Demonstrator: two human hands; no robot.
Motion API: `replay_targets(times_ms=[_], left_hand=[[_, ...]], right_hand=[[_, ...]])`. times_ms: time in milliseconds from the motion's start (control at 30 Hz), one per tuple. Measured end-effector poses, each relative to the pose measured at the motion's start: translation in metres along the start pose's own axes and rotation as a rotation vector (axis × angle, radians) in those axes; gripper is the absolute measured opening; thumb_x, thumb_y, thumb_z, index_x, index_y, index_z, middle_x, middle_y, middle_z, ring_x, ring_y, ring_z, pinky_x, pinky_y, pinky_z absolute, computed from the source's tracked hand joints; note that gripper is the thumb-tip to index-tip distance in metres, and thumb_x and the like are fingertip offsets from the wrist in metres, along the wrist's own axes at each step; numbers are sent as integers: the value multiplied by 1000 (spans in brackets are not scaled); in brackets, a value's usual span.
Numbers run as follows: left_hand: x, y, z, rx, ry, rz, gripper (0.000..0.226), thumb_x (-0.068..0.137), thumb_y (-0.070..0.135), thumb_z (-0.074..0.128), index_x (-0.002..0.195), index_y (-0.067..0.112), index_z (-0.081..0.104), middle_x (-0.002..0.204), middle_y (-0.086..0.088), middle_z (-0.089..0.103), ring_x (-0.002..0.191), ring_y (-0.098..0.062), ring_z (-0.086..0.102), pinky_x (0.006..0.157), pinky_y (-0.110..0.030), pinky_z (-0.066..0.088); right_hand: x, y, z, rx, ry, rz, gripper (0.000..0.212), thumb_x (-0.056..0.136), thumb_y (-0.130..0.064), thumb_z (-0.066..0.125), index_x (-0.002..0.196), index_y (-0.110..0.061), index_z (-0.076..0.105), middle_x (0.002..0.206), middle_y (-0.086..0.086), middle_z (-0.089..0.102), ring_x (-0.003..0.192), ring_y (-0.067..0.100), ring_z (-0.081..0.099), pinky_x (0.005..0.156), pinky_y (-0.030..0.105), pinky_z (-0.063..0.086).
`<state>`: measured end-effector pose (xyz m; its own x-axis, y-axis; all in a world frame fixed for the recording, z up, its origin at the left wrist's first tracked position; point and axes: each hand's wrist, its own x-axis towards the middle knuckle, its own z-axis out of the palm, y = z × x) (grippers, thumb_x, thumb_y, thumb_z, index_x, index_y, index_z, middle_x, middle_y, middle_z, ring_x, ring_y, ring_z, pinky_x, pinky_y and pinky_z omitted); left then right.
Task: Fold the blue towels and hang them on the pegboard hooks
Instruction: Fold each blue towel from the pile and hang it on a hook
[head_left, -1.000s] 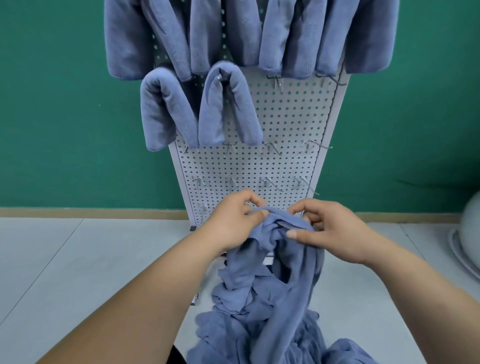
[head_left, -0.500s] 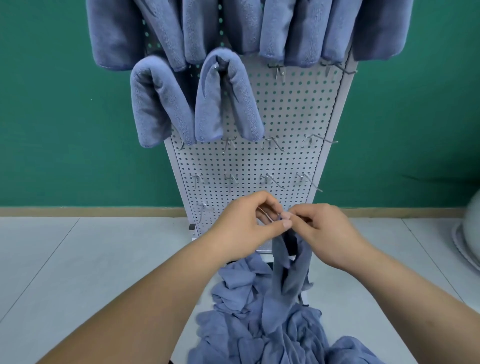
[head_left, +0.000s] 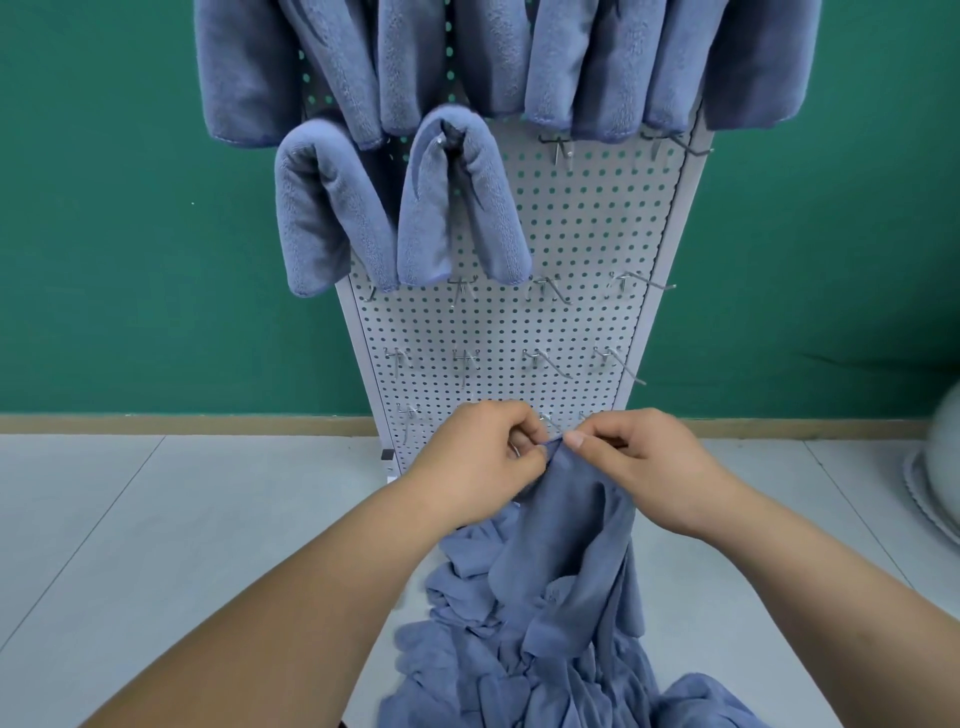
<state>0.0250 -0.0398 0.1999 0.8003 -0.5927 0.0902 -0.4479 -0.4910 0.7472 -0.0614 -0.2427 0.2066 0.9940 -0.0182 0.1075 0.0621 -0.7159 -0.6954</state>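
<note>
Head view: left hand (head_left: 480, 457) and right hand (head_left: 641, 462) both pinch top edge of blue towel (head_left: 566, 540), fingers curled on it, low before the pegboard (head_left: 519, 332). Towel hangs onto the towel pile (head_left: 519, 670) on the floor. Folded towels (head_left: 457, 197) hang on upper hooks.

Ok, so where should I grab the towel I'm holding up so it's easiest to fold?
Probably the top edge, out at its two corners, coming from above. The left hand and right hand pinch the lifted towel at nearly one spot, so it hangs bunched over the pile. Sliding the fingers apart along that edge should let it hang flat.
</note>
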Motion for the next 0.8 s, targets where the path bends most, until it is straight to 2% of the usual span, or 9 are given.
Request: replay_targets(times_ms=[100,167,267,367,400,500,567,800], left_hand=[[1,-7,-4,104,-27,4,6,94,25,70,93,31,71,77,15,69,65,0,61,73,-26,57],[2,-10,-9,114,-46,2,4,97,28,72,94,31,72,80,14,69,65,0,59,74,-25,55],[3,-14,-20,111,-26,-3,7,97,33,73,90,33,73,81,14,72,71,-3,65,75,-27,57],[4,-16,-28,158,6,9,10,97,38,73,88,35,72,79,11,71,73,-6,64,74,-29,56],[4,-16,-29,175,19,21,10,98,40,71,88,35,72,77,9,69,72,-8,63,72,-31,55],[5,-13,-31,253,63,73,12,99,45,68,90,36,69,69,4,62,68,-11,57,67,-35,52],[5,-11,-32,296,86,91,13,99,48,66,92,36,69,67,4,60,67,-10,56,65,-35,50],[6,-18,-45,333,169,76,14,99,47,67,92,34,69,66,4,59,68,-12,57,67,-38,52]], right_hand=[[-2,2,-6,-1,51,24,36,103,-44,62,73,-25,65,59,3,48,56,9,37,54,25,34],[-3,5,-12,-6,73,58,29,101,-44,66,80,-25,72,59,1,54,55,8,39,53,22,34],[-5,10,-19,-25,68,77,20,98,-38,71,80,-29,74,55,-12,51,52,6,39,54,18,35],[-7,12,-26,-83,57,64,17,98,-35,72,81,-31,73,63,-3,60,55,6,42,54,20,36],[-8,13,-29,-129,52,62,16,98,-34,71,83,-33,72,67,0,63,56,7,45,57,24,40],[-9,14,-34,-298,54,88,12,96,-31,67,87,-37,69,69,-4,67,65,12,58,67,34,54],[-9,14,-38,-397,72,128,11,93,-29,64,91,-37,71,69,-8,67,70,12,62,68,37,57],[-9,30,-50,-641,152,257,16,82,-30,60,91,-36,73,76,-10,68,77,22,62,63,32,54]])
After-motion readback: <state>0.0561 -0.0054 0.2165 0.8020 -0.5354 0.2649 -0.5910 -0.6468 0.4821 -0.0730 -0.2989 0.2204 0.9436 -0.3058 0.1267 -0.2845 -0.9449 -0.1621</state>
